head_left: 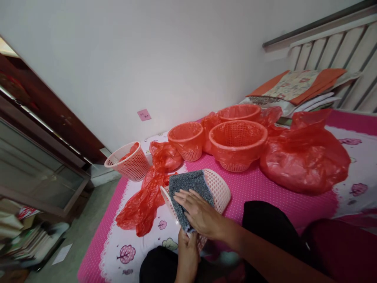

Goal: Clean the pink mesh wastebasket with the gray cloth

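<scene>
A pale pink perforated plastic basket (219, 190) lies on its side in front of me, above my lap. Over its outer wall is a dark grey speckled cloth (188, 182). My right hand (200, 212) rests flat on this cloth, fingers stretched out, pressing it against the basket. Below it, my left hand (187, 251) is closed around the basket's near edge, by the lower end of the cloth; its fingertips are partly hidden. Loose red plastic bags (144, 202) lie just left of the basket.
Behind stand several baskets lined with red bags, among them a round one (238, 147) and a smaller one (186, 137). A pink basket (129, 163) stands at the left bed edge. A full red bag (303, 161) sits right, near folded bedding (297, 86) and a radiator (344, 51).
</scene>
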`<state>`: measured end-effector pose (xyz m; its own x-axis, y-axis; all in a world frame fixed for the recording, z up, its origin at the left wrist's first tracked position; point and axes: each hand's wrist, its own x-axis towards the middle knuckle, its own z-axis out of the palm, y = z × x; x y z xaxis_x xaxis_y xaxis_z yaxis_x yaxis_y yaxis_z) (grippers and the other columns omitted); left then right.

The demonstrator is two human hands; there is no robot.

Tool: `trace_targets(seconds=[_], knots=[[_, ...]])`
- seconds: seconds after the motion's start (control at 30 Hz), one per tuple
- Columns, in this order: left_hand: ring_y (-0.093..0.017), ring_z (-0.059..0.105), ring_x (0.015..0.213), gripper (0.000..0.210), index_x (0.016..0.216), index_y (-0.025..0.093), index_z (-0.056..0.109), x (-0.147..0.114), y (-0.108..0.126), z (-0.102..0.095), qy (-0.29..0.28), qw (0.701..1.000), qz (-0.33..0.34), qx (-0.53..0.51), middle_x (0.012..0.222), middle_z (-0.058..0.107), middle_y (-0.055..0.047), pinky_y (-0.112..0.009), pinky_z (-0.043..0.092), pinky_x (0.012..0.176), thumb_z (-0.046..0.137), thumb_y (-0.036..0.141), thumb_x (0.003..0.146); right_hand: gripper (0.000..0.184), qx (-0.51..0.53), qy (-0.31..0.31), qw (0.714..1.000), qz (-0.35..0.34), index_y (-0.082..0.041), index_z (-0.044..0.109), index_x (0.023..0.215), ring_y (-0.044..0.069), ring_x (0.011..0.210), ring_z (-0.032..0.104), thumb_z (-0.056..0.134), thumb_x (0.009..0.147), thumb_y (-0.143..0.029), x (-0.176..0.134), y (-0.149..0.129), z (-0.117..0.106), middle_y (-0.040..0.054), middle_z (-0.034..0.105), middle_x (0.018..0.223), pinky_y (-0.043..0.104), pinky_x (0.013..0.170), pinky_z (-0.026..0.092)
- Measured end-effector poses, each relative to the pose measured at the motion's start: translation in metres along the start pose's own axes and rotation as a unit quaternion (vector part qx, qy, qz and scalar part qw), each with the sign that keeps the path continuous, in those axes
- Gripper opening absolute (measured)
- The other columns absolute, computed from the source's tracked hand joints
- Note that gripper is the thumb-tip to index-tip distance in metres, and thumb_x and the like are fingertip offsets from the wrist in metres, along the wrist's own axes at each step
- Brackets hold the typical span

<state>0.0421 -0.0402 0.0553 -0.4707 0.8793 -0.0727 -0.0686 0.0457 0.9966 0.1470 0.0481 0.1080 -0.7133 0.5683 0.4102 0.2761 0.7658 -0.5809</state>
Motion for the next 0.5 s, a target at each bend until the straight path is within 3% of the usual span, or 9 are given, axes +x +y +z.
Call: trace_targets(seconds=[0.23, 0.4, 0.5], knots=[[-0.033, 0.073, 0.101, 0.029, 0.09, 0.02, 0.078, 0.0, -0.012, -0.005, -0.009, 1.0, -0.013, 0.005, 0.089, 0.082, -0.009, -0.042, 0.057, 0.095, 0.082, 0.043, 0.071, 0.058, 0.028, 0.054, 0.997, -0.044, -0.02, 0.06, 0.145, 0.023, 0.152, 0.047, 0.047, 0.092, -0.002, 0.003, 0.004, 0.006, 0.0114, 0.06, 0.157, 0.054, 0.131, 0.029], [-0.035, 0.074, 0.095, 0.031, 0.088, 0.021, 0.079, -0.005, -0.017, -0.005, -0.013, 1.0, -0.025, 0.0, 0.082, 0.08, -0.01, -0.044, 0.06, 0.09, 0.081, 0.047, 0.072, 0.069, 0.127, 0.04, 0.99, -0.046, -0.021, 0.057, 0.15, 0.022, 0.151, 0.048, 0.06, 0.082, -0.005, -0.004, 0.002, -0.007, 0.0124, 0.058, 0.158, 0.049, 0.13, 0.033], [-0.036, 0.075, 0.09, 0.03, 0.088, 0.021, 0.08, -0.006, -0.016, -0.006, -0.031, 0.999, -0.023, -0.011, 0.08, 0.08, -0.01, -0.046, 0.062, 0.086, 0.079, 0.046, 0.072, 0.089, 0.144, -0.002, 0.989, -0.027, -0.019, 0.047, 0.159, 0.028, 0.155, 0.043, 0.078, 0.076, -0.018, -0.015, 0.0, -0.017, 0.0154, 0.05, 0.165, 0.05, 0.129, 0.035]])
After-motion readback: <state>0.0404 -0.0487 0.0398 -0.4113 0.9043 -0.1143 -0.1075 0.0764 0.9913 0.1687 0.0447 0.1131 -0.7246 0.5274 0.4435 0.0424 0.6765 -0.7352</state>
